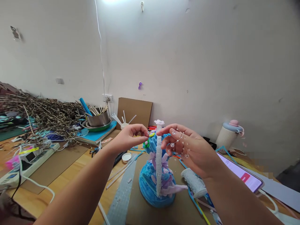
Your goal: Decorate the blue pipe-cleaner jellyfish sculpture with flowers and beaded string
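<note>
A blue and lilac fuzzy craft piece stands upright on a brown board, with a white wrapped post at its front and a pale flower shape on top. My left hand is at the upper left of the piece, thumb and index finger pinched beside small yellow and green parts; what is between the fingertips is too small to make out. My right hand is at the post's upper right, fingers curved, with a strand of clear beads hanging across them. Its index fingertip is near the post.
A phone and a bottle stand right. Clear wrapped roll lies beside the board. Behind left are a metal bowl of sticks, dried stems and a power strip. A cardboard sheet leans on the wall.
</note>
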Demonstrator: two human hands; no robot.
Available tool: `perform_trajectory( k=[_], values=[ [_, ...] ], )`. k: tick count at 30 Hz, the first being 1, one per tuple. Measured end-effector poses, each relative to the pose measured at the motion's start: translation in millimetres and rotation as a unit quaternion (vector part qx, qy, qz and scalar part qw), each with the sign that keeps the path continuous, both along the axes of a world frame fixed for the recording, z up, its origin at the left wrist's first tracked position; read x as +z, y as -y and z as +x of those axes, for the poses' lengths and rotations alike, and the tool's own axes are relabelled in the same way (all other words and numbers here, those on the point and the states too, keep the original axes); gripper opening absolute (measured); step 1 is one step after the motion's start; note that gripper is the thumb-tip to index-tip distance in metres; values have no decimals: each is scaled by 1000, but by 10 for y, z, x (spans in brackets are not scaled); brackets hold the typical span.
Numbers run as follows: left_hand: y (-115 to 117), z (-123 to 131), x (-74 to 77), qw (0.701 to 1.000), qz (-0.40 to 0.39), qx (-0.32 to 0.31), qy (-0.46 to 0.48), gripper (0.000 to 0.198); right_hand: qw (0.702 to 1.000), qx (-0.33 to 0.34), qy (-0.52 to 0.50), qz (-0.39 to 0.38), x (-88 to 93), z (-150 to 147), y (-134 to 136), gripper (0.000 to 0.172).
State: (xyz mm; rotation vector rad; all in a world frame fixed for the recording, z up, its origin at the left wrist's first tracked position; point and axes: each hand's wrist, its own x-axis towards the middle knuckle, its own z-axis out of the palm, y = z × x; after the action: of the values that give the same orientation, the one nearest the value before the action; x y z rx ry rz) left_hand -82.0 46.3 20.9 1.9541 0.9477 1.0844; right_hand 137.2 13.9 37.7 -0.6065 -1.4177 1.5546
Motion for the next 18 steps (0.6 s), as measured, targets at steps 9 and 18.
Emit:
perform_trajectory(
  k=[9, 18],
  values=[
    [48, 63, -65, 998, 48, -3, 37, 16, 999, 9, 5, 37, -46, -51, 138, 21],
    [208, 118, -103, 985, 170, 33, -7, 2, 997, 15, 14, 72, -166, 64, 319, 22]
  ],
)
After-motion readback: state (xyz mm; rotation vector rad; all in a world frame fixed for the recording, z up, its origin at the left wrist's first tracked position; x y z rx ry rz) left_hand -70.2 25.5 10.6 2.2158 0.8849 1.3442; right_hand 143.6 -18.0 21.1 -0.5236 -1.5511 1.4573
